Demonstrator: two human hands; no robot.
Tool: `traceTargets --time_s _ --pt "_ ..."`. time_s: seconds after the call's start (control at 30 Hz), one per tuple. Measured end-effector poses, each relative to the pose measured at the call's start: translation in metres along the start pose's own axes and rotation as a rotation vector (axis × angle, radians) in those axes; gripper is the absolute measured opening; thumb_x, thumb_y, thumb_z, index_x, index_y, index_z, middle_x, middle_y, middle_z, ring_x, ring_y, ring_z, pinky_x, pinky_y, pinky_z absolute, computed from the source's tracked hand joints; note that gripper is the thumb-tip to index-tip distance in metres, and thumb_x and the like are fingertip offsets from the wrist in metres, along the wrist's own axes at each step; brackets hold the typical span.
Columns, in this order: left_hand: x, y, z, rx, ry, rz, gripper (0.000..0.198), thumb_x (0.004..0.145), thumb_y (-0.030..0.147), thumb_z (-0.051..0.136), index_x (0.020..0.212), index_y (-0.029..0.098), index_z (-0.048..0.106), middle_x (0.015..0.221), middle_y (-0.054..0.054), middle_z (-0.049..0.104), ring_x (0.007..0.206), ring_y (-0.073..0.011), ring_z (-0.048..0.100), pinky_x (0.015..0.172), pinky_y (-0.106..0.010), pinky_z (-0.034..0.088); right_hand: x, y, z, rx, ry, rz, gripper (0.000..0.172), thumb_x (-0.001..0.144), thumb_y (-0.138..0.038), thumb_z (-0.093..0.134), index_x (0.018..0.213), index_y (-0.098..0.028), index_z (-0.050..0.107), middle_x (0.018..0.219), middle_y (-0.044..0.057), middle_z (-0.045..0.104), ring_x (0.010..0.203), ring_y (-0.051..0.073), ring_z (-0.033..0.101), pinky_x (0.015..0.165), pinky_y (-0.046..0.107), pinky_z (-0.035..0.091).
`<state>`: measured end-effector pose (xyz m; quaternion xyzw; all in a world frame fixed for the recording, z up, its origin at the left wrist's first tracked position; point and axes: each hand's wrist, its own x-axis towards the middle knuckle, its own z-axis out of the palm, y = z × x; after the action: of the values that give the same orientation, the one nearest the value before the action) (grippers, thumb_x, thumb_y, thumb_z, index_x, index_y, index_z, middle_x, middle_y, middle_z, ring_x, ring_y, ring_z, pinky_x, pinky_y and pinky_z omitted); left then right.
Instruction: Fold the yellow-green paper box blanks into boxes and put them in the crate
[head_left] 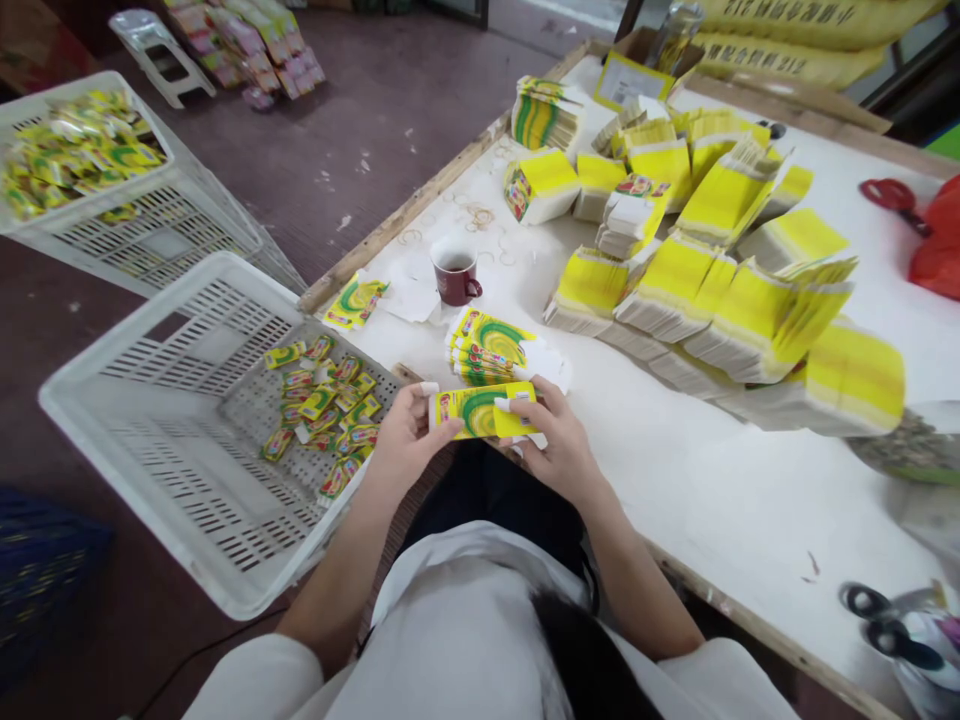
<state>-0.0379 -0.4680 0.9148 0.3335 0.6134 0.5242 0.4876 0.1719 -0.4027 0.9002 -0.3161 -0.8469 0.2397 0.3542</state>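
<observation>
Between my two hands is a flat yellow and green printed card packet (480,412), held level just over the table's near edge. My left hand (409,435) pinches its left end, thumb on top. My right hand (559,435) grips the right end, with white coverings on some fingertips of both hands. Just beyond the packet, a fanned pile of similar printed cards (491,340) lies on the white table (675,500). To the left, a white plastic crate (150,420) holds several small folded yellow and green packets (322,400).
A dark red mug (456,275) stands behind the card pile. Bundled stacks of yellow cards (720,290) cover the table's right and back. Another crate (172,210) full of packets stands at left. Black-handled scissors (885,625) lie near right; red-handled scissors (892,197) lie farther back.
</observation>
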Motion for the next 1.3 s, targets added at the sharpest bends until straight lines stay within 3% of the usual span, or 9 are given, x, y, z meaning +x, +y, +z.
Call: traceTargets --time_s 0.23,0.57,0.73,0.87,0.97,1.07,1.17,1.23,1.3 --pt "0.006 0.004 0.011 -0.349 0.082 -0.062 0.054 0.06 0.03 0.091 0.104 0.016 0.063 0.083 -0.002 0.077 0.07 -0.0154 0.071 0.069 -0.027 0.06 -0.002 -0.001 0.002 0.024 -0.064 -0.007 0.022 0.095 -0.026 0.058 0.117 -0.023 0.063 0.139 0.018 0.048 0.121 0.029 0.06 0.091 0.044 0.058" --pt "0.003 0.002 0.012 -0.363 0.085 -0.015 0.045 0.064 0.027 0.09 0.102 0.017 0.067 0.084 0.0 0.077 0.073 -0.0145 0.072 0.07 -0.025 0.059 -0.003 -0.001 -0.002 0.142 -0.15 0.014 0.027 0.092 -0.022 0.06 0.118 -0.025 0.058 0.14 0.016 0.043 0.127 0.03 0.054 0.095 0.046 0.056" --pt "-0.005 -0.002 0.017 -0.299 0.02 -0.043 0.045 0.068 0.03 0.087 0.106 0.018 0.066 0.084 0.0 0.076 0.072 -0.0129 0.07 0.072 -0.024 0.059 -0.003 -0.005 0.008 0.224 0.009 0.056 0.052 0.087 -0.023 0.063 0.132 -0.025 0.037 0.14 0.018 0.041 0.138 0.034 0.043 0.104 0.054 0.049" --pt "-0.011 -0.003 0.018 -0.243 0.059 -0.052 0.048 0.069 0.036 0.086 0.108 0.018 0.065 0.089 -0.002 0.076 0.074 -0.0148 0.07 0.072 -0.027 0.059 -0.001 -0.01 0.015 0.221 -0.029 0.041 0.063 0.09 -0.025 0.061 0.142 -0.023 0.027 0.146 0.019 0.037 0.144 0.035 0.036 0.111 0.058 0.043" --pt "-0.012 -0.001 -0.008 -0.09 0.186 0.0 0.047 0.07 0.039 0.084 0.108 0.017 0.067 0.086 -0.001 0.074 0.073 -0.0149 0.068 0.072 -0.028 0.058 0.007 -0.009 0.014 0.284 -0.04 0.09 0.074 0.088 -0.036 0.067 0.147 -0.022 0.024 0.143 0.019 0.044 0.129 0.032 0.053 0.105 0.051 0.05" --pt "-0.009 0.0 -0.061 0.153 0.552 0.19 0.042 0.074 0.042 0.08 0.105 0.018 0.067 0.089 0.0 0.07 0.076 -0.0154 0.065 0.074 -0.03 0.056 0.023 0.002 0.012 0.149 0.109 0.251 0.047 0.09 -0.034 0.064 0.131 -0.022 0.047 0.122 0.013 0.059 0.105 0.026 0.062 0.094 0.045 0.055" --pt "-0.008 -0.005 -0.113 0.521 0.855 0.251 0.049 0.071 0.042 0.083 0.11 0.02 0.062 0.11 -0.006 0.064 0.101 -0.0274 0.062 0.082 -0.042 0.053 0.04 0.021 0.015 -0.122 0.167 0.398 0.026 0.088 -0.028 0.065 0.111 -0.02 0.059 0.111 0.013 0.06 0.099 0.028 0.06 0.091 0.047 0.052" --pt "-0.009 -0.01 -0.131 0.63 0.906 0.253 0.056 0.073 0.044 0.082 0.119 0.023 0.057 0.122 -0.007 0.058 0.116 -0.0328 0.055 0.091 -0.047 0.05 0.047 0.033 0.02 -0.235 0.128 0.436 0.022 0.084 -0.027 0.069 0.104 -0.018 0.062 0.106 0.013 0.06 0.1 0.03 0.057 0.092 0.049 0.049" --pt "-0.011 -0.017 -0.13 0.583 0.876 0.27 0.055 0.073 0.046 0.082 0.117 0.023 0.058 0.122 -0.007 0.057 0.116 -0.0324 0.055 0.092 -0.047 0.049 0.051 0.042 0.024 -0.278 0.093 0.447 0.019 0.083 -0.026 0.07 0.098 -0.018 0.062 0.101 0.013 0.06 0.099 0.031 0.055 0.091 0.05 0.048"
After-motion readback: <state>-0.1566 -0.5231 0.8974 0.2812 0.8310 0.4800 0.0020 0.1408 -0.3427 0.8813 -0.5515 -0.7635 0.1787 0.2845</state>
